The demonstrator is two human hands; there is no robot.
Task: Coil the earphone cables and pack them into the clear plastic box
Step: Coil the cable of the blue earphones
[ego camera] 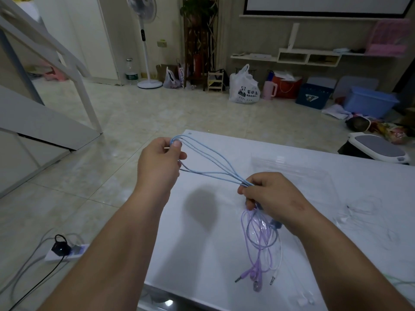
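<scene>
Blue earphone cable (pixel 235 178): long loops stretched above the white table (pixel 202 243), axis far-left to near-right. Left hand (pixel 157 162) pinches the far bend; right hand (pixel 269 196) clamps the near end. Clear plastic box (pixel 303 173): just beyond right hand.

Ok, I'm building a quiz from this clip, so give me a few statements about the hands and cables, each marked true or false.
1. The blue cable runs in loops between the left hand and the right hand. True.
2. The purple earphones are packed inside the clear plastic box. False: they trail from under the right hand across the white table, nearer the person than the box.
3. Both hands are empty. False: each grips the blue cable.
4. A power strip lies on the floor to the left of the table. True.
</scene>
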